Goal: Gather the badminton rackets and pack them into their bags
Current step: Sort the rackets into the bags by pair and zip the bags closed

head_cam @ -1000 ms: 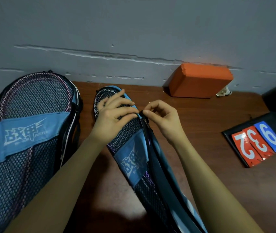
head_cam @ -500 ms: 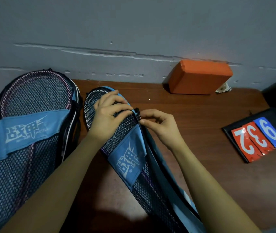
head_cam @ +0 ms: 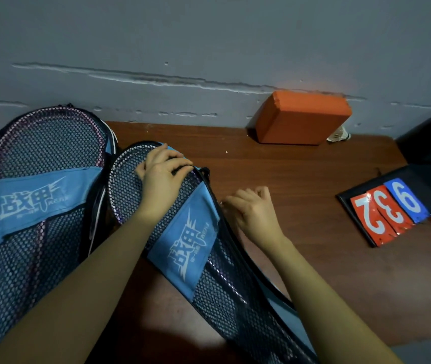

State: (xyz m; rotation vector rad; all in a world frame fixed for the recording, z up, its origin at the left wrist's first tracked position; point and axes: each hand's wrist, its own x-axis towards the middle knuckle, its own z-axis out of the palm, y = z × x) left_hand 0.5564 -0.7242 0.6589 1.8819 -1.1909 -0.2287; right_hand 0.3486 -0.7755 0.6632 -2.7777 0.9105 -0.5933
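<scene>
Lying slantwise across the middle of the wooden counter [head_cam: 301,179], the mesh racket bag [head_cam: 182,245] runs from its rounded head at about 11 o'clock down to the frame's lower edge at 5 o'clock, a racket's frame showing through the netting. The left hand [head_cam: 160,177] rests palm-down on the bag's head, its fingers [head_cam: 175,164] curled over the upper rim and gripping it. The right hand [head_cam: 252,208] sits at the bag's 3 o'clock edge, knuckles up, fingers bent and drawn together at the zip line; whether they pinch the zip pull cannot be told. Both forearms reach in from 6 o'clock. A second racket bag [head_cam: 33,206] lies just beside the first, at 9 o'clock. An orange block [head_cam: 301,118] leans on the wall at 1 o'clock, and a scoreboard [head_cam: 390,208] lies at 3 o'clock.
</scene>
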